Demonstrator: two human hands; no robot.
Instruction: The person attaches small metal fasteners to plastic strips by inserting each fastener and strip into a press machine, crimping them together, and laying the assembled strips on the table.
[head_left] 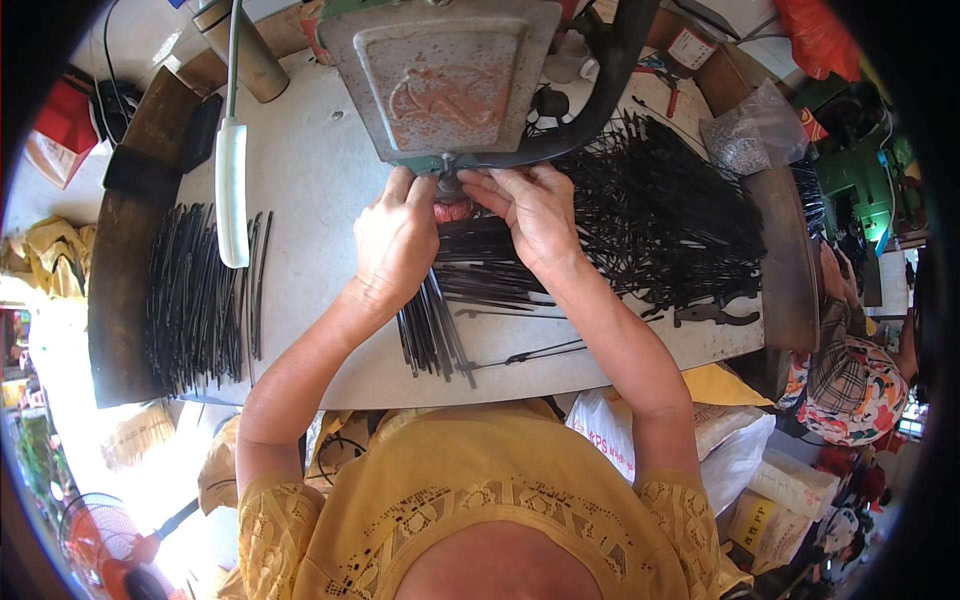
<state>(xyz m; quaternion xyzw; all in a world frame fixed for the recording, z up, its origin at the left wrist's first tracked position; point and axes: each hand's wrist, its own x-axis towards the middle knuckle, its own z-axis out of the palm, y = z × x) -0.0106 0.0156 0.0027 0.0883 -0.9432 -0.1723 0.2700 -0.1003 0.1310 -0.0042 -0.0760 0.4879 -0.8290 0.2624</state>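
Both my hands are raised to the underside of a worn green-grey bench machine, one on each side of its small metal tool. My left hand is closed, fingertips pinched together at the tool's left. My right hand is closed too, thumb and fingers bent in from the right. Whatever the fingertips hold is too small or hidden to make out. Something reddish shows just below the tool. Under and between my hands lie loose thin black rods, some fanned toward the table's near edge.
A big tangled heap of black rods covers the table's right side. At the left lies a neater row of rods beside a white lamp. Pliers, a clear bag of small parts and a steel flask stand around. Another person sits far right.
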